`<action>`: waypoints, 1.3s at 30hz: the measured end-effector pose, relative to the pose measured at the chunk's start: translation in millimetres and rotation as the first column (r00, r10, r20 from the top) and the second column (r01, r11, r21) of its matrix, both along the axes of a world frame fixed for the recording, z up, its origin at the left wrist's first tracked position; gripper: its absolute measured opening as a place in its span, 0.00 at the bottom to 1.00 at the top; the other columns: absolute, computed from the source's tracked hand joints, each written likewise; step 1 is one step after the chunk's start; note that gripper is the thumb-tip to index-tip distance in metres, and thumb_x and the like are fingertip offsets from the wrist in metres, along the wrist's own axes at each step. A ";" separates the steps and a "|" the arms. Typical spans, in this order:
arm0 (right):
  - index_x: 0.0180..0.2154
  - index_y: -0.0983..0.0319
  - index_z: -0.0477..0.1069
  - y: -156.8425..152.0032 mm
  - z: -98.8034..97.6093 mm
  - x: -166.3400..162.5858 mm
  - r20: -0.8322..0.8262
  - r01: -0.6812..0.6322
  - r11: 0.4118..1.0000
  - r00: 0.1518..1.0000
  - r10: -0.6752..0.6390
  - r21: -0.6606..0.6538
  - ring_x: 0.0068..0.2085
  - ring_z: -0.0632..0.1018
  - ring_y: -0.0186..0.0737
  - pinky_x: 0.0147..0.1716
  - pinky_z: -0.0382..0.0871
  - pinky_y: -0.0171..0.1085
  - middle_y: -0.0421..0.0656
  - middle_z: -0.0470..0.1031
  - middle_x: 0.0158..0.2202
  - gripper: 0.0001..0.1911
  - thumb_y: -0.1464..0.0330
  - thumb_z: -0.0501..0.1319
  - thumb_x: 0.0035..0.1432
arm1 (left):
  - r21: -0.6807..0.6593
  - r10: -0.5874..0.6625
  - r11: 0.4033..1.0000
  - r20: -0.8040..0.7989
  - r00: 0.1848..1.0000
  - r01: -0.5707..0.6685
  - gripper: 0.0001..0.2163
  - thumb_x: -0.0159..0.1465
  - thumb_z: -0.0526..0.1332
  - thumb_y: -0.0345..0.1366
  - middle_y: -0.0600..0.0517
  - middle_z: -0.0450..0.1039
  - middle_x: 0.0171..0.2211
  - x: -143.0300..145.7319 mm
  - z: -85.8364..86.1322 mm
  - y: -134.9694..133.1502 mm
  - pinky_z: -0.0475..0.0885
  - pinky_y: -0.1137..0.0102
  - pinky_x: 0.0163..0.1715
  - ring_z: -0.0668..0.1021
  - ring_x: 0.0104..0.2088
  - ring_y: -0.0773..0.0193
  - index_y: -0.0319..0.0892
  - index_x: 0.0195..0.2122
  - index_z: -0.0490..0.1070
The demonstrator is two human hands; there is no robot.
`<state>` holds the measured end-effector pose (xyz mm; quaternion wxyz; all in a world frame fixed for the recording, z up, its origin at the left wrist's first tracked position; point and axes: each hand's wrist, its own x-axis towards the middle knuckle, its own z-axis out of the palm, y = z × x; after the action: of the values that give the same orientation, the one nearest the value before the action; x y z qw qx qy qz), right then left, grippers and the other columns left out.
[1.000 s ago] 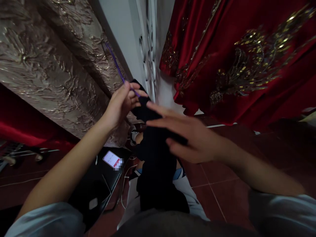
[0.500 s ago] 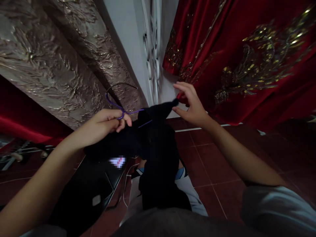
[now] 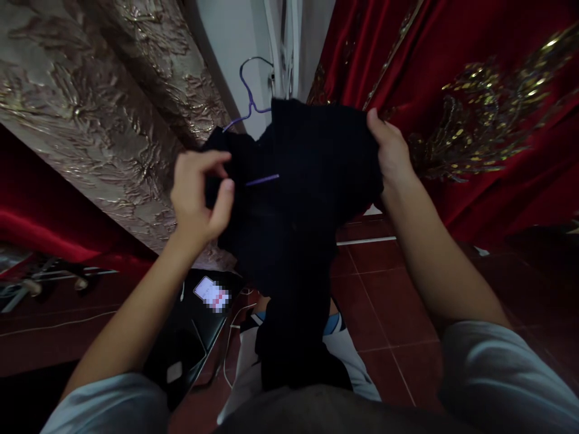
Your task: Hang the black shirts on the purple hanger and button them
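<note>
A dark garment [image 3: 307, 163], black or very dark blue, hangs in front of me and drapes down over my lap. A purple wire hanger [image 3: 251, 108] is inside it, its hook rising above the garment's top edge. A short length of the hanger's lower bar shows across the cloth. My right hand [image 3: 393, 150] grips the garment's right edge, thumb up and the other fingers hidden behind the cloth. At the garment's left shoulder is my left hand [image 3: 199, 190], its thumb and forefinger curved but apart, close against the cloth.
A phone [image 3: 212, 293] with a lit screen lies on a black surface [image 3: 176, 325] at lower left, with a white cable [image 3: 233, 343] beside it. Embossed beige curtains [image 3: 136, 120] hang left, red sequined fabric [image 3: 452, 120] right. Below is a red tiled floor [image 3: 375, 289].
My left hand has let go of the hanger's hook and moved to the garment's left shoulder. The hanger and garment have risen, and my right hand has spread the cloth out rightward.
</note>
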<state>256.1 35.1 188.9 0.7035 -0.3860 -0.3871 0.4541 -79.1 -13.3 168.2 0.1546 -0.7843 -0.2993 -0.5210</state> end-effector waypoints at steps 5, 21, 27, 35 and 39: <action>0.41 0.70 0.78 -0.3 -7.2 5.7 -0.040 0.089 0.975 0.996 -0.082 0.205 0.54 0.81 0.38 0.50 0.73 0.40 0.53 0.82 0.47 0.17 0.65 0.56 0.72 | -0.290 -0.038 0.955 -0.350 0.936 -0.069 0.22 0.72 0.55 0.36 0.53 0.76 0.33 20.2 -35.8 -16.2 0.72 0.69 0.31 0.78 0.28 0.64 0.45 0.67 0.62; 0.47 0.59 0.73 -95.3 -112.3 -19.9 0.198 0.665 0.614 0.593 -0.780 0.426 0.52 0.76 0.40 0.56 0.68 0.44 0.45 0.75 0.50 0.11 0.70 0.62 0.61 | -0.445 -0.111 0.872 0.223 0.968 0.203 0.03 0.68 0.64 0.30 0.52 0.78 0.37 73.7 -100.4 -65.7 0.74 0.70 0.39 0.79 0.37 0.65 0.43 0.42 0.75; 0.31 0.61 0.71 -148.9 -176.0 -118.8 0.240 -0.099 0.985 0.962 0.131 -0.141 0.32 0.74 0.37 0.36 0.68 0.36 0.41 0.72 0.28 0.23 0.50 0.55 0.69 | -0.543 -0.007 0.764 0.532 0.847 0.348 0.11 0.67 0.63 0.30 0.49 0.74 0.43 99.6 -119.8 -86.8 0.74 0.72 0.33 0.76 0.33 0.68 0.44 0.50 0.73; 0.20 0.59 0.62 -131.4 -167.2 -130.5 0.105 -0.074 0.951 0.988 0.111 -0.301 0.23 0.65 0.33 0.26 0.59 0.35 0.37 0.63 0.18 0.22 0.56 0.63 0.58 | -0.516 0.093 0.707 0.746 0.660 0.483 0.15 0.67 0.62 0.29 0.50 0.71 0.39 112.0 -128.6 -108.6 0.76 0.70 0.38 0.77 0.36 0.65 0.48 0.54 0.67; 0.19 0.61 0.65 -144.2 -169.6 -130.7 0.107 -0.146 0.939 0.976 0.187 -0.313 0.22 0.64 0.31 0.26 0.56 0.35 0.37 0.63 0.17 0.21 0.58 0.62 0.59 | -0.460 0.097 0.731 0.801 0.591 0.504 0.22 0.66 0.64 0.30 0.48 0.73 0.47 104.9 -134.7 -107.3 0.76 0.69 0.45 0.79 0.42 0.65 0.50 0.59 0.62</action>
<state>125.4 -109.1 19.3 0.5671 -0.4849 -0.3908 0.5390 25.8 -120.6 33.5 -0.3383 -0.5088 -0.3962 -0.6853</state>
